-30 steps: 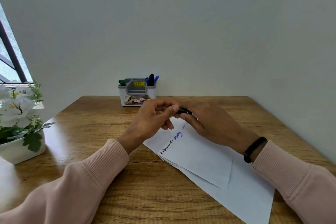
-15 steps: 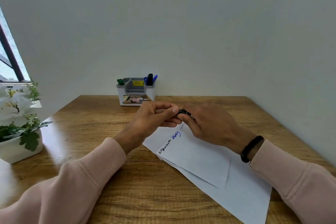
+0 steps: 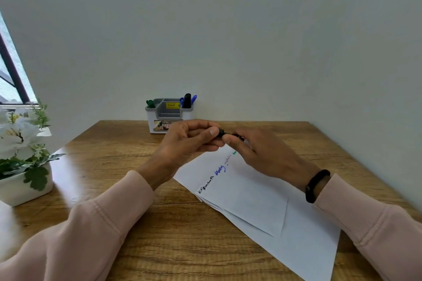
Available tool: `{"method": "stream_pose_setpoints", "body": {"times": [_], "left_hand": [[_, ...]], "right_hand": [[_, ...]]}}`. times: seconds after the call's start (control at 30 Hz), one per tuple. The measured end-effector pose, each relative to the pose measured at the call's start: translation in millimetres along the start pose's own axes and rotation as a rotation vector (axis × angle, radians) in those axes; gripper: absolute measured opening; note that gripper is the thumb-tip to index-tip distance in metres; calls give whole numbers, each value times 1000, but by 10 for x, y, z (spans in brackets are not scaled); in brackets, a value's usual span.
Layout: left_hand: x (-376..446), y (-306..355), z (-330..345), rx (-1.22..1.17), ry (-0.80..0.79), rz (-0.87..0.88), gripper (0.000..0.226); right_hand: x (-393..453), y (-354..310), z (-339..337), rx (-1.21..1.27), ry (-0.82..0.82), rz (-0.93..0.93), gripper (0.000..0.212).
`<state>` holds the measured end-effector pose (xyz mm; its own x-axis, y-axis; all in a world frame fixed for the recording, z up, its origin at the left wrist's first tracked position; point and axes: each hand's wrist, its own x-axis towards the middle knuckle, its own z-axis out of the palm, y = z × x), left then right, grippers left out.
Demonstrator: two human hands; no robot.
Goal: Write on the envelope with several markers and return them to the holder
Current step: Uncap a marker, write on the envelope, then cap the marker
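A white envelope (image 3: 246,191) lies slanted on the wooden table (image 3: 114,189), with black, blue and green writing along its upper left edge. Above its far end my left hand (image 3: 187,141) and my right hand (image 3: 262,150) meet, both pinching a dark marker (image 3: 222,133) held level between their fingertips; most of the marker is hidden by the fingers. A grey and white holder (image 3: 167,116) stands at the table's back edge against the wall, behind my left hand. It holds a green marker (image 3: 150,103) on the left and blue and black markers (image 3: 187,100) on the right.
A white pot with white flowers and green leaves (image 3: 21,155) stands at the table's left edge. Walls close in behind and to the right. A window frame (image 3: 12,73) shows at the far left. Further white paper lies under the envelope.
Both hands stay together on the marker and have shifted only slightly. A green mark on the envelope shows below my right fingers now.
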<state>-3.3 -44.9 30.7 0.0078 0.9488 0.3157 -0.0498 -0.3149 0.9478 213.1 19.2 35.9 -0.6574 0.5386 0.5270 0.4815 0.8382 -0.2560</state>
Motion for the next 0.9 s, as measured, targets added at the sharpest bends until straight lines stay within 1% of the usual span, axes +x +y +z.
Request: {"method": "stream_pose_setpoints", "body": {"times": [0.07,0.1,0.17,0.23,0.27,0.3,0.33,0.37,0.4,0.43,0.47,0.5,0.53,0.57,0.6,0.67,0.7,0.73,0.77,0.8,0.83,0.9], "left_hand": [[13,-3,-5,-28,42,16,33],[17,0,-8,-77,74,4,32],[24,20,-34,-264,146,-55,26],[27,55,-81,-498,222,-147,17],[20,64,-111,-575,245,-197,15],[8,66,-137,-610,251,-243,15],[-1,67,-154,-589,248,-284,19],[1,68,-160,-501,247,-310,26],[6,58,-153,-309,252,-309,34],[3,36,-131,-21,258,-270,39],[-5,13,-93,305,254,-200,40],[-9,-19,-49,593,226,-91,38],[-10,-59,-10,786,173,24,31],[-22,-86,28,900,109,106,25],[-40,-100,56,1008,51,171,24],[-62,-110,82,1176,-59,242,36],[-66,-109,89,1209,-103,241,40],[-71,-106,92,1210,-137,229,43],[-73,-106,92,1206,-157,219,43],[-69,-106,95,1209,-169,213,43],[-66,-105,98,1219,-180,206,42],[-57,-111,94,1238,-204,201,41]], "right_hand": [[9,-21,-13,-6,27,-22,30],[13,-30,-14,-15,31,-27,33],[13,-15,-6,14,36,-5,33],[20,40,-25,160,72,85,24],[32,82,-46,262,93,155,18],[44,120,-79,362,110,227,13],[54,146,-120,451,126,293,7],[66,172,-156,544,137,353,5],[71,192,-186,642,147,411,8],[81,209,-210,746,162,470,12],[90,215,-233,853,182,526,16],[97,219,-257,973,196,574,20],[102,224,-279,1112,193,610,24],[105,240,-300,1259,178,633,28],[101,256,-321,1387,159,645,31],[87,299,-331,1523,139,639,34],[78,316,-318,1533,141,630,33],[69,323,-293,1489,149,611,30],[61,335,-262,1386,157,590,23],[52,348,-223,1243,158,571,17],[34,357,-185,1082,154,557,20],[-1,384,-113,734,158,501,31]]}}
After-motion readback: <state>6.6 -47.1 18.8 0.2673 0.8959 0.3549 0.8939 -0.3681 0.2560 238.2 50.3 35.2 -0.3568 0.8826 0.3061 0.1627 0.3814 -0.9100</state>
